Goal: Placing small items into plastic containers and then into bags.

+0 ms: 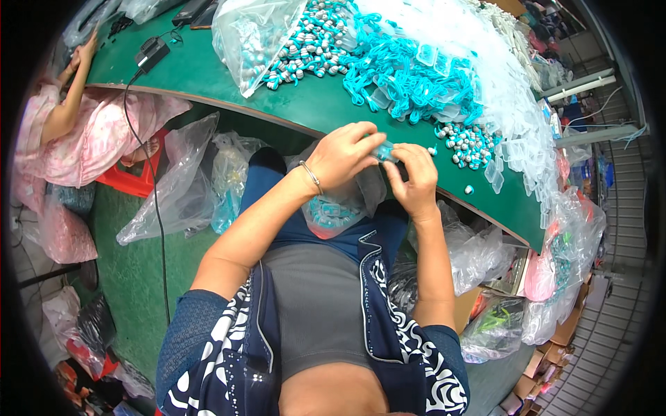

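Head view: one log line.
left hand: pinches clear-blue piece | right hand: pinches same | green table: blue cords, clear plastic

A black power adapter (pixel 152 53) sits on the green bench (pixel 201 76), its cord (pixel 165 267) hanging down past a red plastic stool (pixel 126 182) beside a co-worker (pixel 104 135) in pink clothing; cardboard boxes (pixel 534 363) lie at lower right.

Heaped parts (pixel 409 78) and worktable (pixel 191 68) show a workshop.
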The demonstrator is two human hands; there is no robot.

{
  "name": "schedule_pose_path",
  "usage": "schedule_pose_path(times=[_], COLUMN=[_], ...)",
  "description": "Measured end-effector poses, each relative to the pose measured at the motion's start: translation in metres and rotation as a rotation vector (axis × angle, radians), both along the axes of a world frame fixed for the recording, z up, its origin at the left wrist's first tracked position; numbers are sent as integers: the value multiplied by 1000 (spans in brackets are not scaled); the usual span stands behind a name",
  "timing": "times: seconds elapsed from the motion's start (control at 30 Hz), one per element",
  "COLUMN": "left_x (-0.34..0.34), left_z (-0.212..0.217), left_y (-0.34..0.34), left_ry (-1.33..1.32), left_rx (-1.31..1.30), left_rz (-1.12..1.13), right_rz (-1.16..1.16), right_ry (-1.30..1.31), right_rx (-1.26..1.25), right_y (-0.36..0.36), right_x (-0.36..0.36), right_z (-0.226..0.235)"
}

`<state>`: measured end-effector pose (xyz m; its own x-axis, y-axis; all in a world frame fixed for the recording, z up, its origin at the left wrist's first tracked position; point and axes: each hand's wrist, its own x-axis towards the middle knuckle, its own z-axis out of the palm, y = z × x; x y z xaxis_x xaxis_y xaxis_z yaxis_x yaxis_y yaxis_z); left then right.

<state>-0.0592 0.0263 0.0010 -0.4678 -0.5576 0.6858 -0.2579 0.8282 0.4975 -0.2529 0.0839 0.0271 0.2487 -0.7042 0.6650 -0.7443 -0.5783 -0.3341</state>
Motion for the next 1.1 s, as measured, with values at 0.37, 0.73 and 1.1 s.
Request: schedule_pose_path(times=[0.37, 0.73, 1.1], left_x=[5, 13, -3], left_z=[1, -10, -143], left_y=[-13, 21, 35], left_ry=[-48, -89, -817], left_rx=[129, 75, 351], left_rz=[-147, -32, -13], right_rz=[0, -26, -521], right_ry=[-215, -226, 387], right_rx=[219, 131, -123], right_y=[-4, -42, -166], right_x=[6, -25, -46], right_z=[-13, 34, 44])
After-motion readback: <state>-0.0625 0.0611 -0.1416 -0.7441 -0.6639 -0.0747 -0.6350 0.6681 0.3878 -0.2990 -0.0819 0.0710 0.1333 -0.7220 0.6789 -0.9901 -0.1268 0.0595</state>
